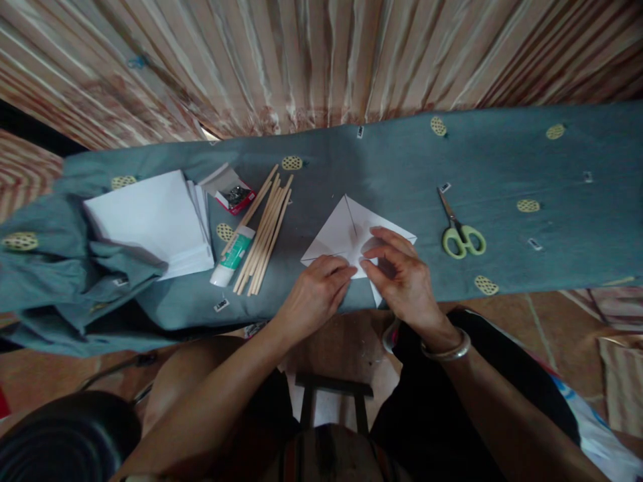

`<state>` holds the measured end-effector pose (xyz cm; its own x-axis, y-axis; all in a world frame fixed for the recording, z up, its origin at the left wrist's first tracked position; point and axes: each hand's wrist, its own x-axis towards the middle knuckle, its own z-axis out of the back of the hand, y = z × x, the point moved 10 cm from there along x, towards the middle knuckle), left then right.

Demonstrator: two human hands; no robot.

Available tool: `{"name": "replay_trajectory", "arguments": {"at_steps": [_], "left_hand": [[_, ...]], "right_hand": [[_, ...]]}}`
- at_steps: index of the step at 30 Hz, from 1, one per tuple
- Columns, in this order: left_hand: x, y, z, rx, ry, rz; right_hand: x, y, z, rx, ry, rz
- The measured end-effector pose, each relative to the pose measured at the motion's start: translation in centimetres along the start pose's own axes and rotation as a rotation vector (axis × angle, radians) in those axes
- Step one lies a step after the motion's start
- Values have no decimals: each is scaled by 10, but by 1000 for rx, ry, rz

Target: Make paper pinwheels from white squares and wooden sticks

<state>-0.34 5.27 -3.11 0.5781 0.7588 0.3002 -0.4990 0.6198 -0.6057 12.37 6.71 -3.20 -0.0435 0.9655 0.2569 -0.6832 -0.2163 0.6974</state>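
Note:
A white sheet of paper [334, 231] with dark lines from its corners lies on the cloth in front of me, its near edge folded up. My left hand [321, 284] is closed at that near edge, fingertips and thumb on the fold. Opposite it, my right hand [402, 274], with a bangle [447, 347] at the wrist, pinches the paper between thumb and forefinger, the other fingers curled above. A narrow white corner sticks out below the right hand. The fingertips cover part of the fold.
Left of the paper lie several wooden sticks [266, 234], a glue stick [232, 256], an open small box [234, 194] of dark metal bits and a stack of white paper [151, 217]. Green-handled scissors [462, 234] rest to the right on the patterned tablecloth [502, 161]. A curtain [321, 60] hangs behind.

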Motion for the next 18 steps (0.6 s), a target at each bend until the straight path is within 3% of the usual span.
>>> {"name": "replay_trajectory", "arguments": {"at_steps": [13,18], "left_hand": [[1,0,0,8,9,12],[1,-1,1,10,1,17]], "right_hand": [[-10,20,-10,-212,70,248],[-17,20,-18,-265,100,255]]}}
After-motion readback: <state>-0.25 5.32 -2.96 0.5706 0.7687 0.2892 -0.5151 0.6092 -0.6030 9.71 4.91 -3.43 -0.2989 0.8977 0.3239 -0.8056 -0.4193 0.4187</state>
